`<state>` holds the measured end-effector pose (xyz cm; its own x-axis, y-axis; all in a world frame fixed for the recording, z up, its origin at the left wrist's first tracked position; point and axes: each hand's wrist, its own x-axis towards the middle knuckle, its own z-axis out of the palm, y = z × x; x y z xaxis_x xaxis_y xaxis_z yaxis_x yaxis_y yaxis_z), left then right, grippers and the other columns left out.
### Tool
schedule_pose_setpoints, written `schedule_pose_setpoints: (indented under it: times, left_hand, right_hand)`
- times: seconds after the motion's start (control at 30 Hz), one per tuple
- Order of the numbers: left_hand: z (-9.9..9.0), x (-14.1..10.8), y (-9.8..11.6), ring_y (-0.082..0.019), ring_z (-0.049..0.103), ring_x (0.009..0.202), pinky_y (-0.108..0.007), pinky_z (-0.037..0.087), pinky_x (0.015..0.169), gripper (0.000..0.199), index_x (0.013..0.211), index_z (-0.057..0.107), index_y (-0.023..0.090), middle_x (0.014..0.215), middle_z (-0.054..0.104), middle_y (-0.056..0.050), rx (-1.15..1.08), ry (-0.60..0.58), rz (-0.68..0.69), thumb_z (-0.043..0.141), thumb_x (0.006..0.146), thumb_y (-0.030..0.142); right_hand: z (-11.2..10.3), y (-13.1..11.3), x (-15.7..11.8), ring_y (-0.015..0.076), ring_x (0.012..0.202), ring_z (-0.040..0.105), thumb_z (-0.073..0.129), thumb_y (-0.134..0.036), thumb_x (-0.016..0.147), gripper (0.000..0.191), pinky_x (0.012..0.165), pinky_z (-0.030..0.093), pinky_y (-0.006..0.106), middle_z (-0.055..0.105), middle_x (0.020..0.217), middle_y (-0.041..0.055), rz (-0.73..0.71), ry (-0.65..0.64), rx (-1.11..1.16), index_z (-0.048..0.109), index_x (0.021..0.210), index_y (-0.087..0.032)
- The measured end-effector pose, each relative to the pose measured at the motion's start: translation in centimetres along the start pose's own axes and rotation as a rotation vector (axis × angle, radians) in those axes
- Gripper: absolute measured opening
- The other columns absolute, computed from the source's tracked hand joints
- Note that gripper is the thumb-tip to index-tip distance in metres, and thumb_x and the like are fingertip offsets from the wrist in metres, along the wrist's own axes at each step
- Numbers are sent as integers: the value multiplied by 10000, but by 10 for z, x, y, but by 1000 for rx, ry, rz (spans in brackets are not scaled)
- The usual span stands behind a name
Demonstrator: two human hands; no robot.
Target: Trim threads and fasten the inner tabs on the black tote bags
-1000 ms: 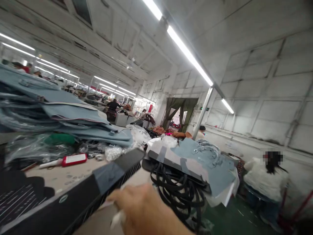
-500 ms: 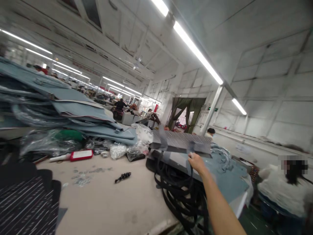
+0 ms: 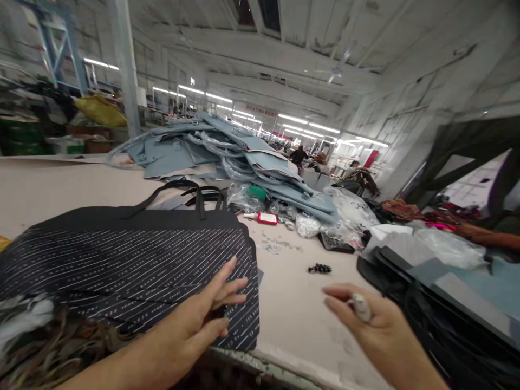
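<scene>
A dark bag panel (image 3: 134, 260) with white slanted lines of lettering lies flat on the left side of the table, a black strap handle (image 3: 174, 187) at its top edge. My left hand (image 3: 195, 319) hovers over the panel's right part, fingers spread and holding nothing; whether it touches the panel I cannot tell. Over the bare tabletop is my right hand (image 3: 377, 319), thumb and forefinger apart and nothing between them. Something white (image 3: 361, 307), apparently a wrapping, sits on one finger. To its right lies a pile of black bag pieces (image 3: 422, 303).
A red-labelled glue bottle (image 3: 267, 218), small clear bits (image 3: 274, 246) and a black beaded piece (image 3: 320, 268) lie mid-table. Blue-grey panels (image 3: 260, 162) are heaped behind, beside plastic bags (image 3: 312, 225). Brownish strips (image 3: 73, 346) hang at the near left.
The view has swung left. My right hand has let go of a striped panel's strap over the right-hand pile and come back toward me. My left hand has come into view.
</scene>
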<state>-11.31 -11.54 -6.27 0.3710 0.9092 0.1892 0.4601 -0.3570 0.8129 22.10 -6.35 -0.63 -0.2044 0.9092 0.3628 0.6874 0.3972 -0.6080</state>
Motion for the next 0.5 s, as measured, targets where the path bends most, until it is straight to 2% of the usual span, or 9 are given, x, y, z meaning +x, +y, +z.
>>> schedule_pose_setpoints:
  times: [0.1, 0.2, 0.3, 0.4, 0.5]
  left_hand:
    - [4, 1, 0, -179, 494, 1359, -406, 442, 1097, 858, 1552, -155, 351, 1554, 430, -115, -72, -31, 27, 398, 937, 121]
    - [-1, -2, 0, -202, 385, 1434, -462, 337, 1167, 850, 1573, -90, 321, 1577, 394, -99, -30, -6, 25, 432, 924, 150]
    - [-5, -5, 0, -217, 454, 1391, -455, 376, 1150, 856, 1587, -45, 260, 1541, 449, -112, 3, 25, 4, 452, 897, 161]
    - [-3, -6, -4, -204, 565, 1283, -394, 459, 1090, 875, 1592, 4, 224, 1434, 575, -96, -22, 37, -1, 468, 855, 134]
    - [-12, 2, -14, -172, 685, 1062, -292, 570, 895, 785, 1557, 258, 228, 1285, 684, -54, -73, 12, -83, 436, 807, 82]
  right_hand:
    - [70, -61, 0, 193, 857, 730, 653, -272, 859, 187, 794, 574, 263, 777, 943, 29, -206, -197, 281, 759, 1012, -273]
    - [112, -91, 4, 161, 985, 707, 598, -133, 876, 261, 917, 537, 259, 760, 1060, 22, -386, -342, 492, 726, 1061, -267]
    - [133, -91, 8, 147, 956, 716, 567, -98, 871, 235, 878, 542, 236, 767, 1039, 20, -485, -315, 525, 681, 1013, -246]
    - [146, -82, 10, 150, 820, 735, 560, -151, 865, 130, 751, 554, 209, 779, 948, 24, -521, -313, 387, 636, 927, -236]
    - [152, -69, 11, 135, 600, 694, 547, -222, 877, 78, 580, 520, 181, 753, 754, 4, -434, -271, 234, 613, 838, -236]
